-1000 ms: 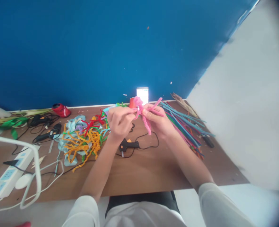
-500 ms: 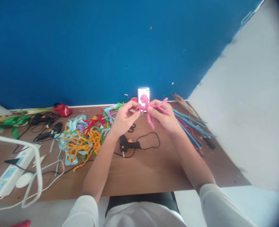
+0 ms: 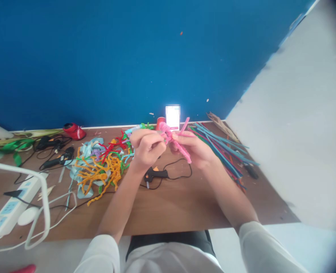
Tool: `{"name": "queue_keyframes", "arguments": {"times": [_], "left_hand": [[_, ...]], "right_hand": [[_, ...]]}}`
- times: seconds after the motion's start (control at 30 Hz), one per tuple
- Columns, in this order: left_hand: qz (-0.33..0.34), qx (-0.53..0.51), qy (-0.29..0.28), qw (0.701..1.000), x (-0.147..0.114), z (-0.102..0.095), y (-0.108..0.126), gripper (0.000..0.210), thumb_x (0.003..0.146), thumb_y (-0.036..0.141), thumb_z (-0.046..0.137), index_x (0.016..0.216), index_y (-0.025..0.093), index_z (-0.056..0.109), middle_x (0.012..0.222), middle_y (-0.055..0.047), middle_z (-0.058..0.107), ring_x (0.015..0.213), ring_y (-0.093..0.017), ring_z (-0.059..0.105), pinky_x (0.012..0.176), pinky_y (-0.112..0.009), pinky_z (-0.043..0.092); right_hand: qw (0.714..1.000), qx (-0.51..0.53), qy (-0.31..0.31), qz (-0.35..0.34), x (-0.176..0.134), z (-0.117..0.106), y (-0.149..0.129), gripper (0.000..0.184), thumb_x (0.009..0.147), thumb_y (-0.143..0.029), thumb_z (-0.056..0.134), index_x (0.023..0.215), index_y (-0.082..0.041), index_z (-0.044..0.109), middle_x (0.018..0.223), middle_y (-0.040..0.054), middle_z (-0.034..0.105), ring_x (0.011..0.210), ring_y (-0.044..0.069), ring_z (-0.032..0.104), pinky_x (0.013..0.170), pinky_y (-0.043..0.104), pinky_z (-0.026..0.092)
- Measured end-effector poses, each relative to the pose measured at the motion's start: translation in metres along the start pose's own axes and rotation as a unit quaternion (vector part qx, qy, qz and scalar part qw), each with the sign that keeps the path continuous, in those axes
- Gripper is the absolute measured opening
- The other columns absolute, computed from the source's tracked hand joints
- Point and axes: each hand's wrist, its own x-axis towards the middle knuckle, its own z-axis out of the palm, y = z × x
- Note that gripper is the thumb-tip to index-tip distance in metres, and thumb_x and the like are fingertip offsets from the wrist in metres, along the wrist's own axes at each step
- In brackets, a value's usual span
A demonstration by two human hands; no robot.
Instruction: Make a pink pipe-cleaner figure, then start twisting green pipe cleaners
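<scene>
Both hands hold a pink pipe-cleaner figure in the air above the table. My left hand has its fingers curled and pinches the figure's left side. My right hand grips it from the right, thumb and fingers pressed together. One twisted pink strand points down to the right, and a thinner one sticks up past my right fingers. The rounded pink end sits between the hands, partly hidden by the fingers. Behind it a lit phone leans upright by the wall, beside a red round container.
A black glue gun with its cord lies below my hands. Orange pipe-cleaner pieces and pale blue ribbon are heaped on the left. Blue pipe cleaners lie at right. A white power strip and a white bent frame stand front left.
The pink figure has been turned and tilted, its rounded end now lower and further left. My left fingers have curled in more tightly, and my right hand has shifted its grip.
</scene>
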Motion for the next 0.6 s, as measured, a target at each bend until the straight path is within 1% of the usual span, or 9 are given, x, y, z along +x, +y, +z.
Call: {"name": "queue_keyframes", "arguments": {"times": [0.1,0.13,0.17,0.23,0.3,0.4,0.47,0.5,0.6], "left_hand": [[0.015,0.033,-0.029,0.999,0.006,-0.003,-0.003,0.015,0.085,0.015,0.072,0.092,0.027,0.067,0.089,-0.001,0.06,0.093,-0.018,0.057,0.083,-0.034,0.049],[0.039,0.037,-0.046,0.997,0.01,-0.004,-0.003,0.013,0.086,0.016,0.07,0.09,0.028,0.068,0.09,-0.001,0.061,0.094,-0.018,0.056,0.086,-0.035,0.048],[0.038,0.037,-0.069,0.996,0.014,-0.005,-0.003,0.013,0.087,0.015,0.068,0.092,0.028,0.067,0.095,-0.001,0.063,0.098,-0.019,0.056,0.09,-0.037,0.046],[-0.056,-0.01,-0.144,0.988,0.021,-0.006,-0.002,0.026,0.088,0.017,0.065,0.112,0.028,0.063,0.116,-0.004,0.063,0.112,-0.022,0.055,0.097,-0.04,0.046],[-0.177,-0.105,-0.197,0.959,0.025,-0.008,-0.003,0.037,0.09,0.02,0.062,0.126,0.026,0.056,0.131,-0.008,0.057,0.12,-0.024,0.055,0.092,-0.038,0.05],[-0.333,-0.199,-0.226,0.894,0.027,-0.009,-0.004,0.026,0.096,0.029,0.054,0.119,0.021,0.061,0.123,-0.009,0.063,0.113,-0.022,0.061,0.087,-0.034,0.053],[-0.387,-0.213,-0.243,0.864,0.026,-0.009,-0.005,0.023,0.097,0.035,0.056,0.11,0.019,0.065,0.112,-0.008,0.068,0.106,-0.021,0.064,0.089,-0.034,0.053],[-0.398,-0.217,-0.251,0.855,0.026,-0.008,-0.006,0.023,0.095,0.036,0.059,0.107,0.018,0.067,0.109,-0.008,0.069,0.104,-0.021,0.064,0.091,-0.035,0.052],[-0.39,-0.248,-0.26,0.848,0.023,-0.006,-0.008,0.019,0.092,0.034,0.065,0.104,0.019,0.067,0.108,-0.006,0.069,0.103,-0.019,0.064,0.094,-0.035,0.051]], "right_hand": [[0.997,-0.051,-0.004,-0.064,-0.002,-0.002,-0.003,0.019,0.086,-0.035,0.073,0.081,-0.017,0.068,0.055,-0.005,0.059,0.035,0.005,0.044,0.034,0.022,0.025],[0.994,-0.069,0.0,-0.088,-0.002,-0.003,-0.004,0.019,0.087,-0.035,0.072,0.082,-0.017,0.068,0.054,-0.0052,0.059,0.034,0.006,0.046,0.034,0.022,0.026],[0.991,-0.085,0.005,-0.108,-0.002,-0.005,-0.005,0.019,0.088,-0.035,0.072,0.081,-0.018,0.067,0.053,-0.0054,0.06,0.034,0.007,0.048,0.034,0.022,0.027],[0.983,-0.113,0.026,-0.14,-0.001,-0.007,-0.007,0.02,0.089,-0.035,0.071,0.079,-0.019,0.065,0.052,-0.0059,0.06,0.034,0.007,0.05,0.035,0.021,0.031],[0.974,-0.146,0.058,-0.16,0.001,-0.009,-0.007,0.021,0.09,-0.036,0.07,0.079,-0.019,0.064,0.053,-0.0059,0.061,0.035,0.007,0.05,0.036,0.021,0.032],[0.958,-0.198,0.101,-0.182,0.003,-0.011,-0.005,0.023,0.09,-0.037,0.07,0.079,-0.019,0.064,0.055,-0.0053,0.062,0.038,0.006,0.05,0.038,0.021,0.034],[0.95,-0.222,0.109,-0.189,0.004,-0.012,-0.003,0.023,0.09,-0.039,0.07,0.081,-0.018,0.066,0.058,-0.0044,0.062,0.042,0.007,0.051,0.04,0.021,0.036],[0.948,-0.228,0.107,-0.192,0.005,-0.013,-0.003,0.023,0.09,-0.04,0.07,0.082,-0.018,0.067,0.059,-0.0039,0.063,0.044,0.007,0.051,0.041,0.022,0.037],[0.947,-0.24,0.093,-0.191,0.004,-0.014,-0.003,0.024,0.09,-0.042,0.07,0.083,-0.019,0.067,0.062,-0.0033,0.064,0.045,0.007,0.051,0.042,0.022,0.037]]}}
